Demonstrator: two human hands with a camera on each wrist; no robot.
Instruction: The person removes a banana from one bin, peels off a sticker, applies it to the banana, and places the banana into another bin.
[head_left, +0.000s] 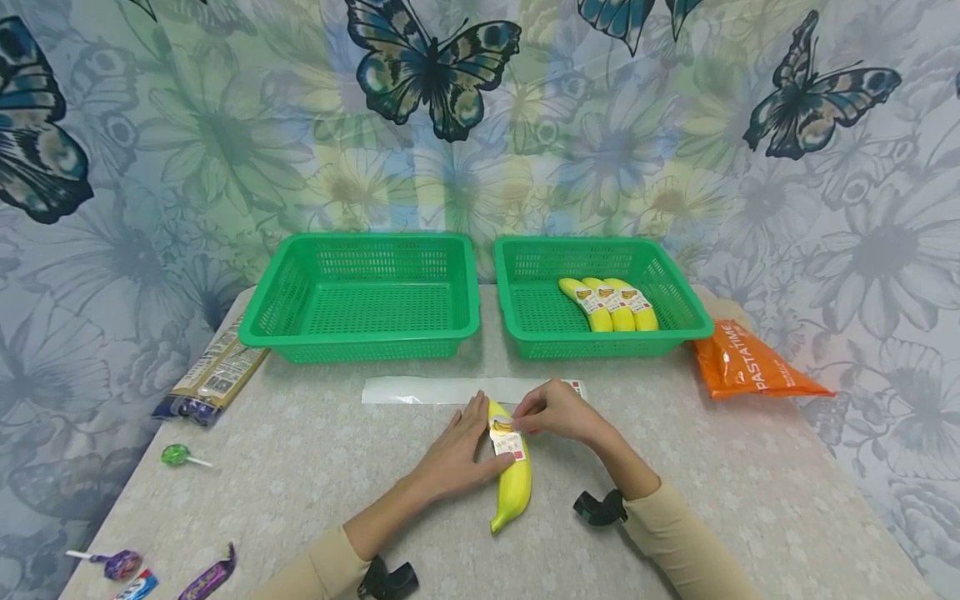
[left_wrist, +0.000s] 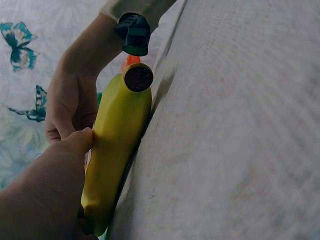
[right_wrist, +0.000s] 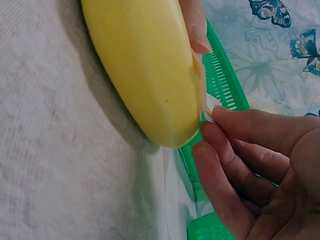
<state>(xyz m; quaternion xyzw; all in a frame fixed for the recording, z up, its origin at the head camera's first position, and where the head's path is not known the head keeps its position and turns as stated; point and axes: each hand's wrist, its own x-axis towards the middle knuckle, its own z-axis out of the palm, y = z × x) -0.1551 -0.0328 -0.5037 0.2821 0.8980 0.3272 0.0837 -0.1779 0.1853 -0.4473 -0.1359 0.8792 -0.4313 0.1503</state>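
Note:
A yellow banana (head_left: 513,492) lies lengthwise on the table, its stem end toward me. My left hand (head_left: 448,463) holds it from the left, thumb across the top and fingers along its side. On the banana's far half is a white printed sticker (head_left: 506,440), partly under the left thumb. Thumb and index finger of my right hand (head_left: 562,412) pinch the sticker's edge; in the right wrist view that edge (right_wrist: 212,104) stands up off the peel. Just behind the hands lies a long white strip (head_left: 420,390) with a red-and-white printed patch at its right end.
A green basket (head_left: 360,346) stands at back left. Another green basket (head_left: 592,343) at back right holds three labelled bananas (head_left: 617,307). An orange packet (head_left: 753,362) lies right; a gold packet (head_left: 217,375), green lollipop (head_left: 176,454), purple lollipop (head_left: 122,565) and wrapped candies (head_left: 210,577) lie left.

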